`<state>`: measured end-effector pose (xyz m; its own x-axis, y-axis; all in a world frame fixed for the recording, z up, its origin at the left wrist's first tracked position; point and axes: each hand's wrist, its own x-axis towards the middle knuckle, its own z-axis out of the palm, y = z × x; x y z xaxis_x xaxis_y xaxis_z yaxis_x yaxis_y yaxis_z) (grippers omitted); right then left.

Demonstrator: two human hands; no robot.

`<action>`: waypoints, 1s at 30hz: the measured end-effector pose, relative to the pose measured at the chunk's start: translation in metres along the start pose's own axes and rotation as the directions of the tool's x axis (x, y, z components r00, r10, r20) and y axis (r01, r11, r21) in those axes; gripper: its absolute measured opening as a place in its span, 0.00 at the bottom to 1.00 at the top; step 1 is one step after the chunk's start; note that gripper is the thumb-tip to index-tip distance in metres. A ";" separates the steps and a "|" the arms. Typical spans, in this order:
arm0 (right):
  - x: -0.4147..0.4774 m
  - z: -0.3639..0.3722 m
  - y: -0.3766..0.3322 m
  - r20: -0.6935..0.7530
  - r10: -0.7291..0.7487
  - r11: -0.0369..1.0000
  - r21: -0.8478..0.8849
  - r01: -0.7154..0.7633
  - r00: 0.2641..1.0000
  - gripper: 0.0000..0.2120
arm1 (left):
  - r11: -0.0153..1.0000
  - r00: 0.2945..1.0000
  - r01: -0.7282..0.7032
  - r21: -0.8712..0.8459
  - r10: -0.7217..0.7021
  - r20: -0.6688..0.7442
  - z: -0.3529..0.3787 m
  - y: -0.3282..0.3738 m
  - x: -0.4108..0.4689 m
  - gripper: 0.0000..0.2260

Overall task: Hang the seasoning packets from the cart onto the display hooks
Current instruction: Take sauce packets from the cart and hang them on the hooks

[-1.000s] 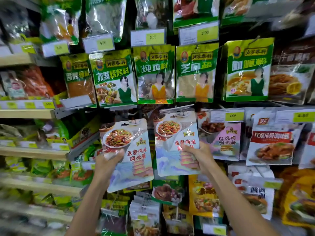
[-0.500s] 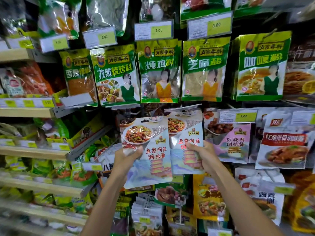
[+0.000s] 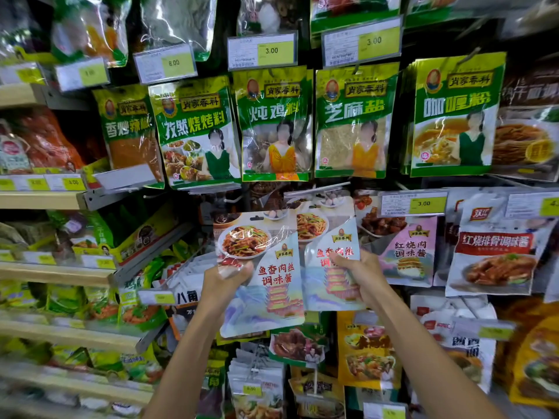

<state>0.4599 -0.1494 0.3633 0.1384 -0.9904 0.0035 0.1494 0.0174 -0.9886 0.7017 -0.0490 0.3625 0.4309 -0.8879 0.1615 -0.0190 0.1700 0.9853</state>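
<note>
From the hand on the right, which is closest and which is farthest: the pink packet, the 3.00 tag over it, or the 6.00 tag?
From the right hand, gripping a seasoning packet, in the head view:
1. pink packet, just to its right.
2. 3.00 tag, above that packet.
3. 6.00 tag, far up on the left.

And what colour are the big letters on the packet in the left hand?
Red, on the packet the left hand holds; clearest in the head view.
</note>
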 end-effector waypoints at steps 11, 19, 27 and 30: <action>-0.016 -0.002 0.001 0.021 -0.058 0.996 -0.065 0.059 0.998 0.07 | 1.000 1.000 -0.001 0.000 0.001 -0.025 -0.006 0.010 -0.010 0.15; -0.009 0.003 -0.013 0.017 -0.039 0.999 -0.016 0.040 0.999 0.06 | 1.000 0.999 0.019 -0.002 -0.019 -0.049 0.003 0.014 -0.009 0.12; -0.001 0.009 -0.021 -0.007 0.005 1.000 0.020 -0.005 1.000 0.06 | 1.000 0.999 0.000 -0.010 -0.001 -0.051 0.006 0.016 -0.002 0.11; 0.002 0.010 -0.025 -0.012 0.007 0.999 0.031 -0.007 1.000 0.06 | 1.000 0.999 -0.011 -0.008 0.011 -0.036 0.008 0.016 -0.001 0.12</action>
<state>0.4665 -0.1502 0.3898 0.1276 -0.9918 -0.0054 0.1789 0.0284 -0.9835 0.6936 -0.0492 0.3783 0.4630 -0.8699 0.1700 -0.0165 0.1834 0.9829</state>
